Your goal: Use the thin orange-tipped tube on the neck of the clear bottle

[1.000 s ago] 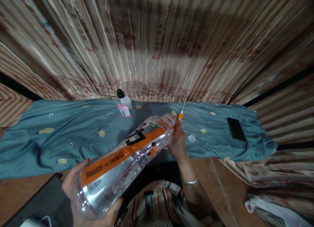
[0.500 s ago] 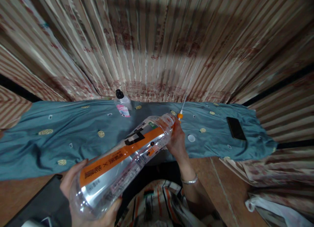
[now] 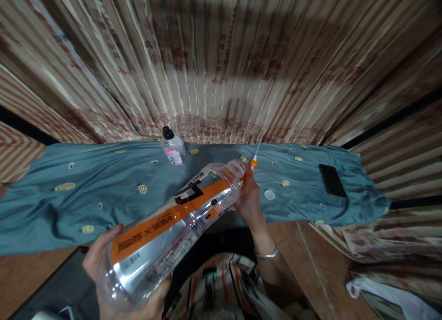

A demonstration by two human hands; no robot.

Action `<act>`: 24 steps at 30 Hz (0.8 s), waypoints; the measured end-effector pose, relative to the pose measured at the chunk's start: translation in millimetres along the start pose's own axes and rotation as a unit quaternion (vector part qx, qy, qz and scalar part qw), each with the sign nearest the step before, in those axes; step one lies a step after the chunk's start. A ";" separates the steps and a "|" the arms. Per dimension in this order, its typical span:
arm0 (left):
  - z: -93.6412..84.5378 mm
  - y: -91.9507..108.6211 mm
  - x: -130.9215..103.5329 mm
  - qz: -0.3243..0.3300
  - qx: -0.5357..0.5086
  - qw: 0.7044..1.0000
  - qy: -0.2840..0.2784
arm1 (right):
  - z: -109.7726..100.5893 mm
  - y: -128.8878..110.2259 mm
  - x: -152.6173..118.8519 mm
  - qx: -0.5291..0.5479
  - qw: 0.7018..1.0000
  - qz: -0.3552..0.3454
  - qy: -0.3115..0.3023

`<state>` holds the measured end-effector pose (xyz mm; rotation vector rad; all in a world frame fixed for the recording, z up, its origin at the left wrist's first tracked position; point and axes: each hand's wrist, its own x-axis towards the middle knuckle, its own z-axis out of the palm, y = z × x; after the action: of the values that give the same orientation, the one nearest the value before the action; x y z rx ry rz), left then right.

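Observation:
A large clear plastic bottle (image 3: 165, 232) with an orange, white and silver label lies tilted across my view, its open mouth pointing up and right. Around its wide base is my left hand (image 3: 152, 306), thumb and fingers on opposite sides. My right hand (image 3: 249, 198) is closed at the neck, with some fingers hidden behind the plastic. Just beyond those fingers shows a pump top (image 3: 253, 164) with an orange collar and a thin white tube slanting up. Whether the right hand also grips this pump top, I cannot tell.
A small bottle (image 3: 173, 150) with a black cap and pink label stands at the back of the blue cloth-covered table (image 3: 117, 172). A white round disc (image 3: 270, 194) and a dark phone (image 3: 332, 180) lie to the right. Striped curtains (image 3: 221, 57) hang behind.
The large bottle's base and my left hand have shifted very slightly left. Otherwise the hold and the things on the table look the same.

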<state>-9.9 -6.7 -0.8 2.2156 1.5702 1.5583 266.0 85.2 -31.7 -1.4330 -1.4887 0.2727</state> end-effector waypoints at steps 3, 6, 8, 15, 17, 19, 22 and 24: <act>-0.3 3.0 1.7 0.000 0.006 1.000 -0.003 | 0.0 -0.3 0.4 0.003 1.000 0.009 -0.005; -0.4 6.7 4.0 -0.006 0.001 1.000 0.005 | -0.2 -0.3 0.6 0.000 1.000 0.008 -0.007; 0.0 8.4 4.5 -0.006 -0.004 1.000 0.007 | -0.2 -0.3 0.6 -0.004 1.000 0.001 -0.004; 1.0 6.0 0.8 -0.019 -0.029 0.999 0.018 | -0.2 -1.0 0.1 0.007 1.000 -0.006 -0.001; 0.4 5.5 1.4 -0.013 -0.030 0.999 0.017 | -0.2 -0.8 -0.2 0.011 1.000 0.000 -0.003; -0.1 6.2 2.5 -0.014 -0.033 0.999 0.012 | 0.1 -0.6 -0.2 0.012 1.000 0.006 -0.002; -0.2 7.5 2.3 -0.020 -0.040 0.999 0.015 | 0.6 -0.6 0.1 0.009 1.000 0.003 0.005; -0.1 7.3 0.1 -0.027 -0.043 0.998 0.022 | 0.7 -1.0 0.3 0.010 1.000 0.003 0.004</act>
<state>-4.9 -10.4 3.1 2.0910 1.5304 1.6376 265.0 85.6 -31.2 -1.4203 -1.4728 0.2849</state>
